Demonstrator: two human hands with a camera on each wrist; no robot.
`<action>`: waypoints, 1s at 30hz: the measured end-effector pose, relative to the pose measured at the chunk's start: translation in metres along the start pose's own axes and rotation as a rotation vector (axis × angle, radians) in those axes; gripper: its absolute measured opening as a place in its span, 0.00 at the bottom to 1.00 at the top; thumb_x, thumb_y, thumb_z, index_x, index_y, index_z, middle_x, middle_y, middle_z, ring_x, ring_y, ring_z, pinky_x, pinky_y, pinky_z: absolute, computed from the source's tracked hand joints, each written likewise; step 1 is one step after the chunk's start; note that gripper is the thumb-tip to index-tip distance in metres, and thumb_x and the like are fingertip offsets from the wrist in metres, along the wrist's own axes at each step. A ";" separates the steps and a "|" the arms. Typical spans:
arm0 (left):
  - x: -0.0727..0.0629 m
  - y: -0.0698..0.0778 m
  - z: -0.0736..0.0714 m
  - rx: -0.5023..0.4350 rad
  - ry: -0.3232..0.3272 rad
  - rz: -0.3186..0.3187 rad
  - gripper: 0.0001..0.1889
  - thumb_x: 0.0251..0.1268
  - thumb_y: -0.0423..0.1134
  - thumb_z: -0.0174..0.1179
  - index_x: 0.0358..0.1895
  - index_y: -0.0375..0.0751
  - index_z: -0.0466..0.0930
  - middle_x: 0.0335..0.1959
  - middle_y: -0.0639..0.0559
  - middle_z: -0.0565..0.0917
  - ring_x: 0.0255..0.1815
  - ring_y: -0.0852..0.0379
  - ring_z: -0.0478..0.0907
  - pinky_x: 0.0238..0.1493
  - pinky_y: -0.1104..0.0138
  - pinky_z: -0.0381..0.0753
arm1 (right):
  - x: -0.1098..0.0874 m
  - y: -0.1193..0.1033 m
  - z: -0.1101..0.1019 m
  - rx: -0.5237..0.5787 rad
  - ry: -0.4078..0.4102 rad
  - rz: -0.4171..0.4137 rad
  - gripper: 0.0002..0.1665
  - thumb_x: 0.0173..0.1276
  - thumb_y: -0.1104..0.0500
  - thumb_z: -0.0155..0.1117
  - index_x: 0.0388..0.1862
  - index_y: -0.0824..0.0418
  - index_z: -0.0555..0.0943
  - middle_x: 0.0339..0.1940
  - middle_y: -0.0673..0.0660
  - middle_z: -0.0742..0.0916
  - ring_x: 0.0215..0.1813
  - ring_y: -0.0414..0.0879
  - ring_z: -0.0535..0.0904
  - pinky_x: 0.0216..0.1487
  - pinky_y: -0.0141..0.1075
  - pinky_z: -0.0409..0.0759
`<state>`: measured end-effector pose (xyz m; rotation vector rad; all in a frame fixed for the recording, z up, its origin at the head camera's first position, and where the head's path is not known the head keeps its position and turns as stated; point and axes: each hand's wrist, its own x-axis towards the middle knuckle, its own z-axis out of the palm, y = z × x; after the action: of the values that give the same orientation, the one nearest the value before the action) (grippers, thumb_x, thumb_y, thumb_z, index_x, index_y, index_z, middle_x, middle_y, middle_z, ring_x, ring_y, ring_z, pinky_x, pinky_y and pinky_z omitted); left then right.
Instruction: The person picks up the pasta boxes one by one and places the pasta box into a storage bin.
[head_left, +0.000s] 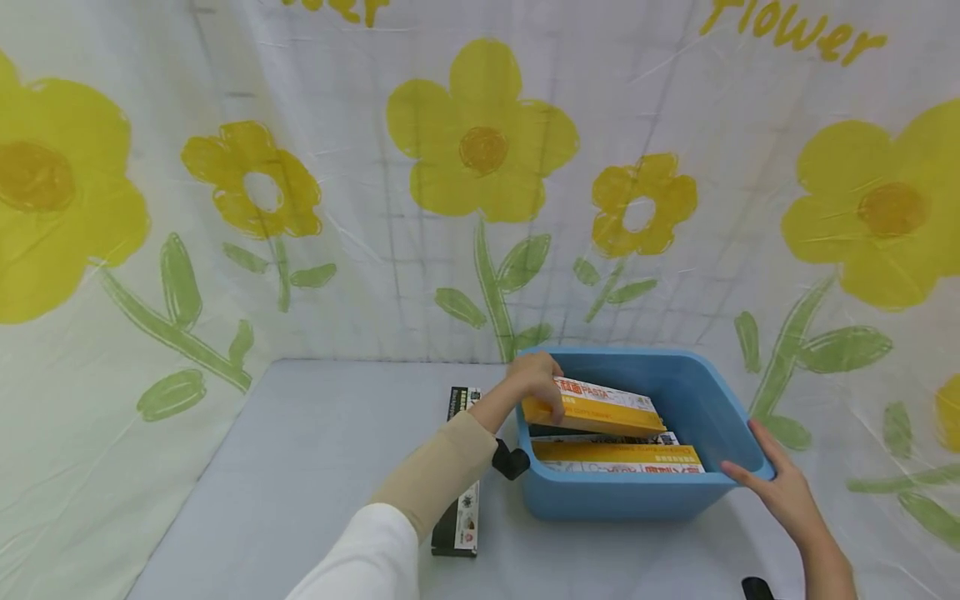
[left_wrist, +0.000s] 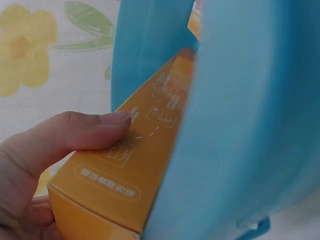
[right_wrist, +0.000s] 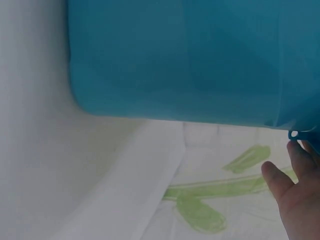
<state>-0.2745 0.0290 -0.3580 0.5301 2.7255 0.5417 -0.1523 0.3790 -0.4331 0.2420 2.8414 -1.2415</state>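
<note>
My left hand [head_left: 538,379] reaches over the left rim of a blue plastic bin [head_left: 622,497] and grips one end of a yellow-and-white pasta box [head_left: 607,410]. In the left wrist view, the thumb lies along the orange face of this pasta box [left_wrist: 120,175]. The box sits tilted inside the bin, above another yellow-and-white box [head_left: 618,456] and a mostly hidden black-and-white one. At the bin's front right corner, my right hand [head_left: 791,496] touches the rim with thumb and fingers spread. In the right wrist view, fingertips of the right hand [right_wrist: 297,187] meet the rim's edge.
A long black-and-white box [head_left: 467,521] lies on the grey-white table [head_left: 322,467] left of the bin, partly covered by my left forearm. Behind the table hangs a white curtain [head_left: 360,275] printed with yellow flowers. A black object [head_left: 756,588] shows at the bottom right.
</note>
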 end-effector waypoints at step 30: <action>0.007 0.047 0.004 0.106 -0.105 -0.025 0.29 0.43 0.50 0.77 0.49 0.45 0.76 0.35 0.53 0.77 0.29 0.56 0.71 0.26 0.68 0.70 | 0.000 0.002 0.001 0.007 0.027 -0.016 0.58 0.68 0.46 0.63 0.79 0.54 0.33 0.76 0.73 0.41 0.70 0.82 0.42 0.57 0.76 0.52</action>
<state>-0.2657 0.0739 -0.3435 0.5342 2.6676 0.3550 -0.1518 0.3797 -0.4354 0.2394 2.8677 -1.2617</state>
